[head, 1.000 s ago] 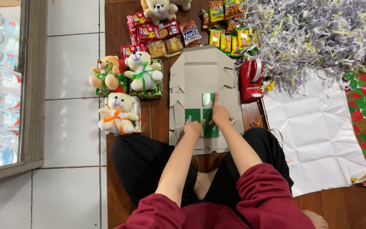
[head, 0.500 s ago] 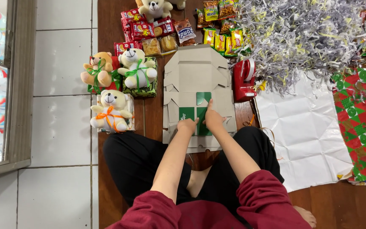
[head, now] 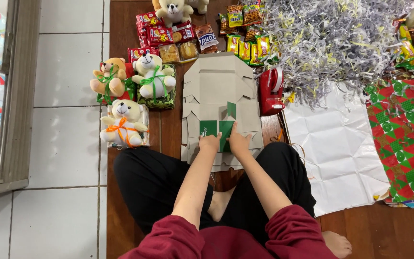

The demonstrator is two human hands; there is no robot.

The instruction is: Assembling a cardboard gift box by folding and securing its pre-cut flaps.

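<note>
A flat, unfolded grey cardboard box (head: 219,88) lies on the wooden floor in front of my crossed legs. Small green flaps (head: 220,125) stand up near its close end. My left hand (head: 209,142) presses down on the cardboard beside the left green flap. My right hand (head: 238,140) presses beside it, fingers touching the right green flap. Both hands lie side by side, fingers bent on the card.
Three small teddy bears (head: 132,79) on wrapped boxes stand left of the cardboard. Snack packets (head: 168,36) lie beyond it. A red tape dispenser (head: 270,90), a heap of shredded paper (head: 331,43), white paper (head: 336,144) and red-green wrapping paper (head: 406,129) lie to the right.
My right hand has drawn back toward me from the upright green flap and now sits level with my left hand. The view has shifted slightly.
</note>
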